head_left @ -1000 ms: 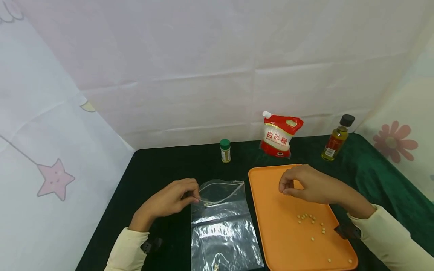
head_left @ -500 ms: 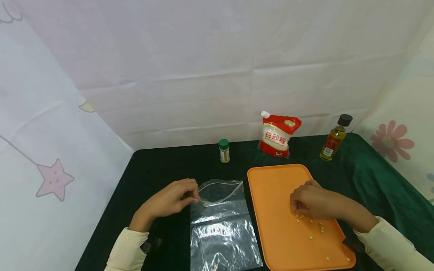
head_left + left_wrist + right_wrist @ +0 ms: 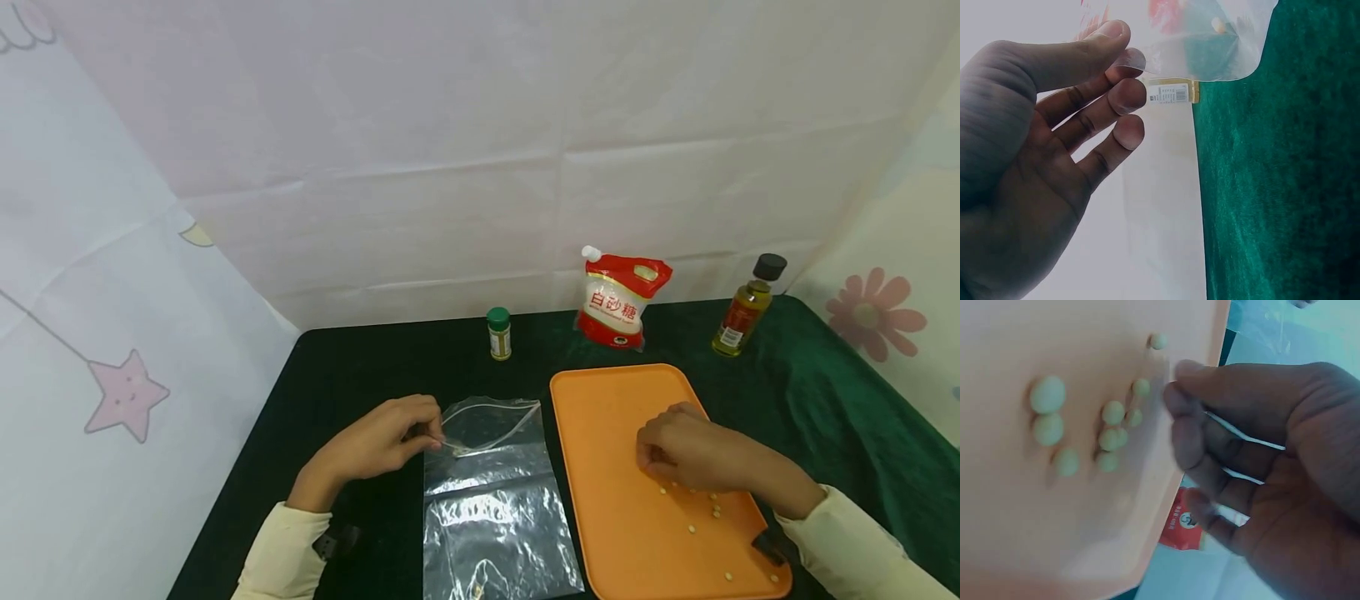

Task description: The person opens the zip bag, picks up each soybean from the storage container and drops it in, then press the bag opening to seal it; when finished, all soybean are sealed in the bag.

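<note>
My left hand (image 3: 382, 442) pinches the left rim of a clear zip-lock bag (image 3: 495, 521) between thumb and forefinger. The bag lies flat with its mouth spread; a pale bean (image 3: 1218, 25) shows in it in the left wrist view. Over the orange tray (image 3: 607, 500), my right hand (image 3: 693, 450) has curled fingers, with thumb and forefinger tips close together. No bean can be seen between them. In the right wrist view several round yellowish beans, perhaps soybeans (image 3: 1113, 412), lie on the tray beside these fingertips. The right hand covers part of this cluster in the head view.
Behind the bag stands a small green-capped jar (image 3: 499, 333). A red-and-white sugar pouch (image 3: 618, 304) and an oil bottle (image 3: 742, 312) stand behind the tray. A dark green cloth (image 3: 360, 367) covers the table, with a pale curtain (image 3: 420, 167) at the back.
My right hand has come down from above the tray's upper part to the bean cluster, then shifted slightly. The left hand keeps its grip on the bag's rim.
</note>
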The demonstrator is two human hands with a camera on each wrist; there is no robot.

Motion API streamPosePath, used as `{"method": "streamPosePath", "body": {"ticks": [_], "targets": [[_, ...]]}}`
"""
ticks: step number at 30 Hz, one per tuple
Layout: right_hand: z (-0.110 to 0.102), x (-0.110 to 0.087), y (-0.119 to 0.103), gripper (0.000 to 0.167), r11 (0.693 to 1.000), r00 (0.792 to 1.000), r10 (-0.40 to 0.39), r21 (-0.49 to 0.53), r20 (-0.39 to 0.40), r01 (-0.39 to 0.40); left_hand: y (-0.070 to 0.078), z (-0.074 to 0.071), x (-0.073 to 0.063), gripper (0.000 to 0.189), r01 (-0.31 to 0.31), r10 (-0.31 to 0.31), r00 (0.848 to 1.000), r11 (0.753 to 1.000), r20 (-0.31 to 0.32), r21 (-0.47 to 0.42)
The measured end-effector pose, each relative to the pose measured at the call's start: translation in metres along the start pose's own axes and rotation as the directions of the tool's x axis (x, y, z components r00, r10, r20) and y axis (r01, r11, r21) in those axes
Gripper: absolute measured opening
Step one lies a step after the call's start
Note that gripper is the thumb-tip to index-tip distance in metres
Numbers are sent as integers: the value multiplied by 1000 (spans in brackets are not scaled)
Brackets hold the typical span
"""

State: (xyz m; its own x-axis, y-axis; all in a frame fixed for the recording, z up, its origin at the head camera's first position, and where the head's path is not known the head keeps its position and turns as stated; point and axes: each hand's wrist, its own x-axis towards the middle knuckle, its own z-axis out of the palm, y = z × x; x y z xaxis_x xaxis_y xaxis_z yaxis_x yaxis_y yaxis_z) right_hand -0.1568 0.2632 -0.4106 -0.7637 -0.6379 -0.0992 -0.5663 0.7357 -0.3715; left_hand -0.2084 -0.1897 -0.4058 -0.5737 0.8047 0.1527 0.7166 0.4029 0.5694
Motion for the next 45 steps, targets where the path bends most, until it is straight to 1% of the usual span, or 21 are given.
{"method": "streamPosePath", "body": {"ticks": [3, 5, 8, 12, 14, 17, 19, 21, 22, 23, 25, 29, 33, 36, 38, 39, 45], "targets": [[-2, 2, 2, 12, 996, 999, -5, 88, -51, 10, -1, 0, 0, 7, -16, 16, 1000, 1000, -5, 1], [-3, 3, 3, 5, 983, 995, -4, 180, -96, 22, -2, 0, 0, 6, -25, 25, 1000, 1000, -8, -1], [-4, 4, 3, 7, 954, 984, 16, 296, -180, 39, -2, 1, 0, 6, -31, 31, 999, 999, -11, -7], [-4, 6, 4, 9, 903, 957, 71, 426, -281, 58, -2, 1, 0, 6, -25, 25, 1000, 1000, -14, -10], [-3, 8, 6, 8, 861, 947, 98, 503, -306, 74, -2, 1, 0, 6, -22, 22, 1000, 1000, -14, -8], [1, 10, 8, 9, 776, 939, 131, 623, -319, 104, -1, 1, 0, 6, -14, 14, 1000, 1000, -15, -6], [3, 11, 8, 12, 713, 938, 151, 691, -312, 115, -1, 1, -1, 7, -11, 11, 1000, 1000, -14, -5], [6, 12, 7, 15, 674, 939, 163, 730, -303, 119, -1, 1, -1, 7, -8, 8, 1000, 1000, -12, -3], [6, 13, 7, 16, 660, 940, 165, 742, -299, 120, -1, 1, -1, 7, -9, 9, 1000, 1000, -13, -3], [7, 13, 6, 17, 654, 940, 162, 746, -299, 124, -1, 1, -1, 6, -11, 11, 1000, 1000, -13, -2], [8, 15, 5, 17, 653, 942, 153, 746, -300, 132, -1, 1, 0, 7, -15, 15, 1000, 1000, -15, 2], [8, 21, 2, 16, 668, 938, 122, 725, -326, 165, 0, 1, 0, 5, -23, 23, 1000, 1000, -22, 5], [6, 33, -5, 14, 690, 925, 100, 695, -365, 200, 1, 0, 0, 9, -17, 17, 1000, 1000, -20, 0], [4, 44, -16, 12, 707, 922, 97, 678, -376, 202, 1, 0, 0, 12, -5, 5, 1000, 1000, -15, -4], [2, 51, -23, 11, 719, 924, 102, 669, -369, 188, 2, 0, 0, 13, 2, -2, 1000, 1000, -11, -4], [2, 55, -27, 11, 730, 925, 105, 660, -365, 177, 2, 0, 0, 13, 5, -5, 1000, 1000, -8, -6], [0, 81, -47, 10, 779, 927, 69, 600, -368, 180, 2, 0, 1, 13, 10, -10, 1000, 1000, 5, -12]]}}
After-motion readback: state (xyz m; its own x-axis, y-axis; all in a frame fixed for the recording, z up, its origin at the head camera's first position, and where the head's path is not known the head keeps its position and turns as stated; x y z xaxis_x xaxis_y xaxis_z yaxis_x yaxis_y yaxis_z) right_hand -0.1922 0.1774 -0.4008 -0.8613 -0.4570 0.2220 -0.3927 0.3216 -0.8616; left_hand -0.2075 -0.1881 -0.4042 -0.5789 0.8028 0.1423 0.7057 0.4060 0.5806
